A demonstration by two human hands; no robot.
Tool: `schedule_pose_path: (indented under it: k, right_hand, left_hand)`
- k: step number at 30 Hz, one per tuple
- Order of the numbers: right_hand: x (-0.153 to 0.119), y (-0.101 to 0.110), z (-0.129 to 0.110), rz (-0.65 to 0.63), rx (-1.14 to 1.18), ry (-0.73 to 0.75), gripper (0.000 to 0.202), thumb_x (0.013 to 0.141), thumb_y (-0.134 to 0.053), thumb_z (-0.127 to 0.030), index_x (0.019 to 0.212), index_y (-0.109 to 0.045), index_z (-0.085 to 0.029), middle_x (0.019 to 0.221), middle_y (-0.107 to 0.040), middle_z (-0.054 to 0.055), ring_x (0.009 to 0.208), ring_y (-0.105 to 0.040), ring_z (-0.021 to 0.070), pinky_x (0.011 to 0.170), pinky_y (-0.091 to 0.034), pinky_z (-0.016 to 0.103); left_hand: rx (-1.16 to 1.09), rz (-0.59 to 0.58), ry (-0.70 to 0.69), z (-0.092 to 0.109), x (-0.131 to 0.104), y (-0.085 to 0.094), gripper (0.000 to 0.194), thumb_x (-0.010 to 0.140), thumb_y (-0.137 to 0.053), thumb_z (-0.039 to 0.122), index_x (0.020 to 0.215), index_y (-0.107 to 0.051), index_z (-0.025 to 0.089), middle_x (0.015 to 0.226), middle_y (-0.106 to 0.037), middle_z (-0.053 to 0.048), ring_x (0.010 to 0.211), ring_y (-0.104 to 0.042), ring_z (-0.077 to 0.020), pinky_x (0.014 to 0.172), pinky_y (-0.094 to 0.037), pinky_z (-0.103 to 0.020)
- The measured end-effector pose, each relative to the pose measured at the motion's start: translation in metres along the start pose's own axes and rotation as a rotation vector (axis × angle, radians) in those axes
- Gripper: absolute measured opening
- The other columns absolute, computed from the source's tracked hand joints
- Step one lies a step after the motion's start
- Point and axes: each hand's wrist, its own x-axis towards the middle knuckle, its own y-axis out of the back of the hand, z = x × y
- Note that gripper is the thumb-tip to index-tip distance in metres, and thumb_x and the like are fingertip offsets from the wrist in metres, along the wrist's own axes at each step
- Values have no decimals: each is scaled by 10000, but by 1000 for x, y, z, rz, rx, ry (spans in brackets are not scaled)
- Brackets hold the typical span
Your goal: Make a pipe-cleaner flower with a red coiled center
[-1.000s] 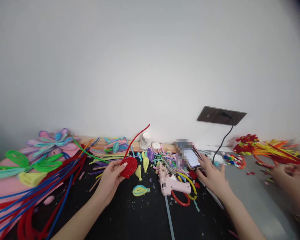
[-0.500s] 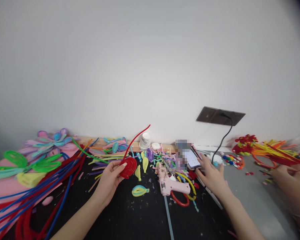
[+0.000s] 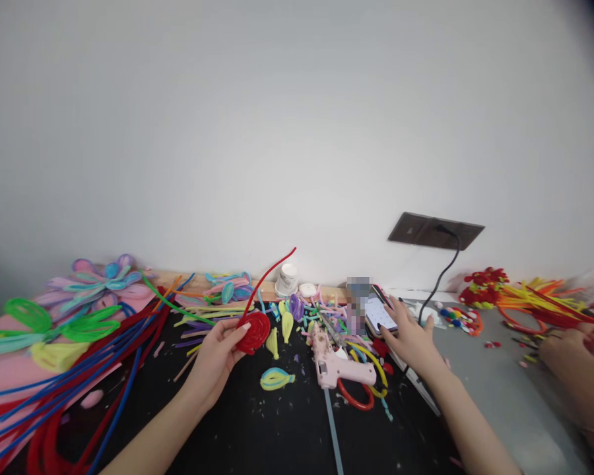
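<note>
A flat red coil of pipe cleaner (image 3: 255,333), its loose end sticking up and to the right, is pinched between the thumb and fingers of my left hand (image 3: 218,359). My right hand (image 3: 413,340) has its fingers spread over the lower right part of a lit phone (image 3: 377,313) and holds nothing. Between the hands lies a pink glue gun (image 3: 344,368) with a glue stick (image 3: 334,432) pointing towards me. Yellow and blue loops (image 3: 277,378) rest on the black mat (image 3: 237,429) beside the coil.
Long pipe cleaners and a green flower piece (image 3: 92,323) cover the left side. A white cup (image 3: 288,278) stands by the wall. A black cable (image 3: 438,280) runs from the socket (image 3: 410,229). At far right, another person's hands (image 3: 571,359) are near red and yellow strips.
My right hand has moved slightly left and up, its fingers now over the phone's edge. My left hand still holds the coil in place.
</note>
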Motion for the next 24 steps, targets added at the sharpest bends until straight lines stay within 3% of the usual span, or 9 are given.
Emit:
schedule_pose_path:
  k: [9,13,24]
  right_hand:
    - [-3,1,1,2,-48,1,641,876,-335,-310,1455,-111,-149,1291,-559,160,1316,-361,317,992,-112,731]
    - [-8,1,2,-22,-27,18,641,881,-331,-314,1452,-105,-127,1269,-577,161,1301,-384,321,989,-65,744]
    - [-10,5,2,-16,15,-14,661,878,-345,-309,1458,-70,-154,1274,-577,156,1323,-351,327,990,-74,745]
  left_hand:
    - [-2,3,2,0,0,1,203,694,-722,137,843,-586,150,807,-734,-59,652,-677,-142,569,-541,-219]
    - [-1,1,-1,0,0,0,185,709,-706,129,843,-580,149,799,-730,-56,658,-677,-140,574,-540,-217]
    - [1,-2,-9,-1,1,1,205,696,-719,134,844,-578,145,790,-731,-56,652,-671,-134,552,-543,-204]
